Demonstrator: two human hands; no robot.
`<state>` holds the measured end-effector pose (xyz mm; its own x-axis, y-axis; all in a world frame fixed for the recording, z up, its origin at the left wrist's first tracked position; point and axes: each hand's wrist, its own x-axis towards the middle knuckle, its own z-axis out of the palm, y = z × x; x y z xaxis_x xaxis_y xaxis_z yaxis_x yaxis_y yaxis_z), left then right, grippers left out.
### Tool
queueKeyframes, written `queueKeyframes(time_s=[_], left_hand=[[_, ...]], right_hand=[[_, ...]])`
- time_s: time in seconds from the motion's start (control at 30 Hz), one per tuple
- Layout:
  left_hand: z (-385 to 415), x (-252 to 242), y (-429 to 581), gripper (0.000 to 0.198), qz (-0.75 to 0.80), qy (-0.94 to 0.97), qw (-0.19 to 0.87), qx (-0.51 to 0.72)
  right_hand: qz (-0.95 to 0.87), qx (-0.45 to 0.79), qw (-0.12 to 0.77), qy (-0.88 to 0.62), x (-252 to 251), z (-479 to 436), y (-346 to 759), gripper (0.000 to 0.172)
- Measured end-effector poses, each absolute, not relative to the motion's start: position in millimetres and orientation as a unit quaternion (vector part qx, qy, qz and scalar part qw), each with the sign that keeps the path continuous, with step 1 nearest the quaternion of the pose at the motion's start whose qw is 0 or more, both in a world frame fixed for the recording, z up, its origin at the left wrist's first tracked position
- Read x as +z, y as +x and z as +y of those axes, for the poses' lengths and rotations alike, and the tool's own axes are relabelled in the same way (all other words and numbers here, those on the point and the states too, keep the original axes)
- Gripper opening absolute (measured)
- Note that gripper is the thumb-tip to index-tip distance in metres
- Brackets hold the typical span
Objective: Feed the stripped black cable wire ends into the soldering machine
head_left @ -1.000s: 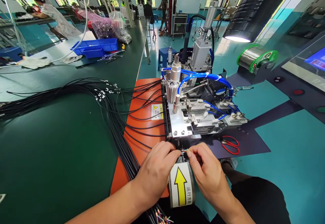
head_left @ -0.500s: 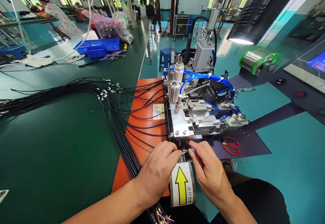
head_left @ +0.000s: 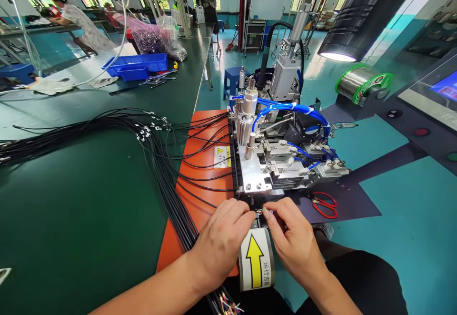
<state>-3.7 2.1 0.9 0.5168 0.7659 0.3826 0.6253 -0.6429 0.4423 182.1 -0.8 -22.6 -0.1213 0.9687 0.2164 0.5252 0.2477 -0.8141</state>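
My left hand (head_left: 224, 231) is closed at the front of the silver machine (head_left: 253, 167), its fingertips around a cable end that they mostly hide. Thin coloured wires (head_left: 259, 211) stick out from it toward the right. My right hand (head_left: 294, 231) pinches the tips of these wires between thumb and forefinger. Just below the fingers is a rounded plate with a yellow arrow (head_left: 254, 261). Black cables (head_left: 203, 177) run over the orange board (head_left: 203, 150) into the machine's side. A cable bundle (head_left: 171, 200) passes under my left forearm, its stripped coloured ends (head_left: 228, 303) showing at the bottom.
Red-handled scissors (head_left: 324, 204) lie right of my right hand. A solder spool (head_left: 364, 85), a black lamp (head_left: 357, 19) and a control panel (head_left: 424, 115) stand at the right. Blue trays (head_left: 137, 67) sit on the green table (head_left: 89, 200). A person (head_left: 84, 26) sits far left.
My right forefinger has come down from the machine's edge to meet the thumb at the wires. My left hand stays nearly still. A walking person in the background has gone out of sight.
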Motion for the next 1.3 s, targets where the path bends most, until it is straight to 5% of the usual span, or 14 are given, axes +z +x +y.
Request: queueKeyframes(time_s=[0.37,0.73,1.3], left_hand=[[4.7,-0.4,-17.3,0.022,0.446,0.849,0.127,0.252],[4.8,6.2,-17.4,0.024,0.455,0.877,0.025,0.151],[9.4,-1.2,-32.7,0.026,0.417,0.87,0.098,0.245]], right_hand=[[-0.595,0.415,0.33,-0.604,-25.8,5.1,181.6,0.03],[-0.589,0.409,0.317,-0.62,-22.8,5.8,178.6,0.033],[-0.603,0.378,0.335,-0.617,-26.1,3.6,173.4,0.029]])
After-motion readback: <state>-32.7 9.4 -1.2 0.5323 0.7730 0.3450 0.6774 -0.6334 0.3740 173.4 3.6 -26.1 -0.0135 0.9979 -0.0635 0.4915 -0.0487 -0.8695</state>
